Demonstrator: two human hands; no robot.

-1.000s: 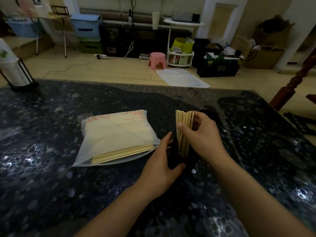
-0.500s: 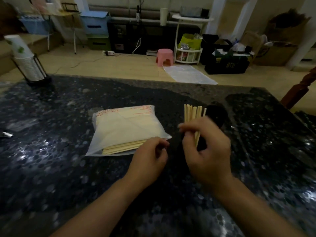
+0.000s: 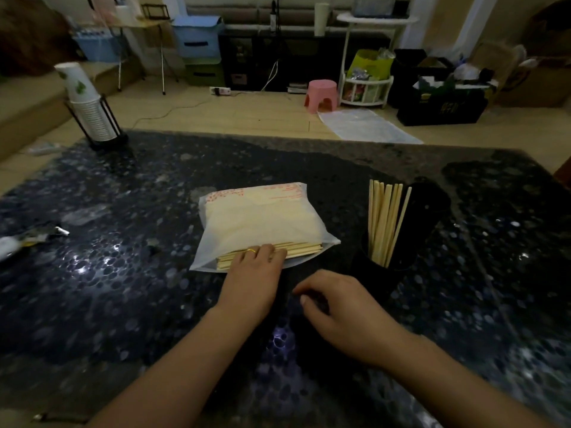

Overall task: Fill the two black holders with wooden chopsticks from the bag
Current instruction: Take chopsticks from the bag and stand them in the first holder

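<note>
A translucent white bag (image 3: 259, 217) lies on the dark table, its mouth toward me, with wooden chopsticks (image 3: 304, 249) sticking out of it. My left hand (image 3: 250, 282) is at the bag's mouth, its fingers curled over the chopstick ends. To the right stands a black holder (image 3: 378, 276) with several chopsticks (image 3: 384, 217) upright in it. A second black holder (image 3: 429, 205) stands just behind it; I cannot see inside. My right hand (image 3: 340, 310) hovers low over the table in front of the near holder, fingers loosely curled and holding nothing.
The dark speckled table (image 3: 123, 273) stretches wide on both sides. A rack with a stack of paper cups (image 3: 89, 109) stands at its far left corner. A small crumpled wrapper (image 3: 27, 239) lies near the left edge.
My right hand let go of the chopsticks in the holder and dropped toward the table. My left hand moved from beside the holder to the bag's mouth.
</note>
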